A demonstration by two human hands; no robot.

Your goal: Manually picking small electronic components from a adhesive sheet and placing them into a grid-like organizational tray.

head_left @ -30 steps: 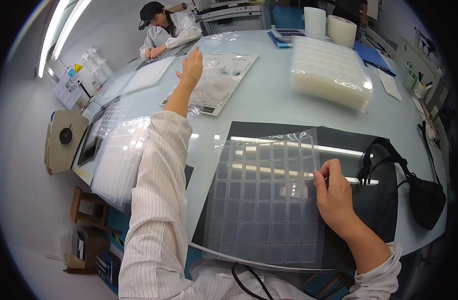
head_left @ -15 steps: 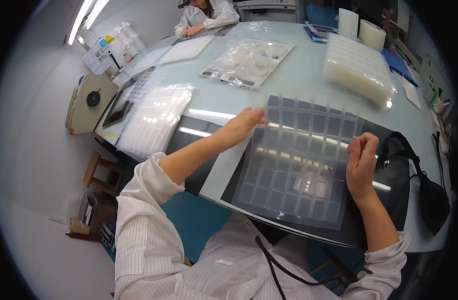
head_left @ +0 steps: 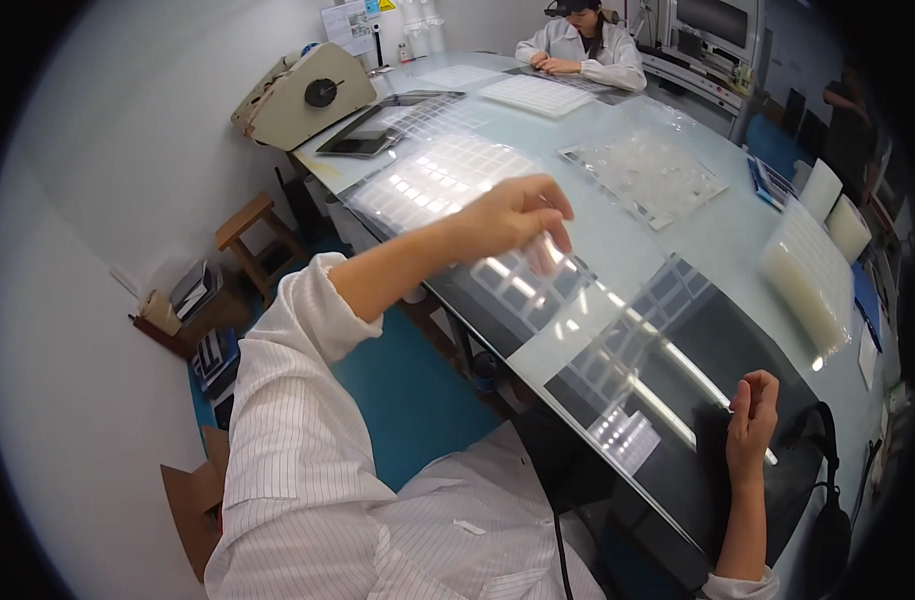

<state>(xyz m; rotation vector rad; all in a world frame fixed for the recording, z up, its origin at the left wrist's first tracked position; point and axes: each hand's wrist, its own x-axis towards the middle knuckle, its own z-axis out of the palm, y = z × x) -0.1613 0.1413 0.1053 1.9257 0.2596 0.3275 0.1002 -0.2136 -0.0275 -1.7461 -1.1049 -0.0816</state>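
My left hand [head_left: 513,222] is raised above the table, thumb and fingers closed on the edge of a clear plastic compartment tray [head_left: 618,345]. The tray is see-through and blurred, so its outline is hard to follow; its grid shows over the dark mats beneath. My right hand [head_left: 753,420] is apart from the tray, over the right side of the near dark mat [head_left: 718,345]. Its fingers are curled together, with nothing visible in them.
Stacked clear trays [head_left: 443,175] lie at left, beyond my left forearm. A bagged bundle of clear parts [head_left: 648,170] lies mid-table. At right are a wrapped tray stack [head_left: 808,275], white rolls [head_left: 846,228] and a black strap [head_left: 828,440]. A co-worker [head_left: 583,55] sits at the far side.
My left hand has swung left and up with the clear tray. My right hand has come away from the tray and sits lower. The view has turned left.
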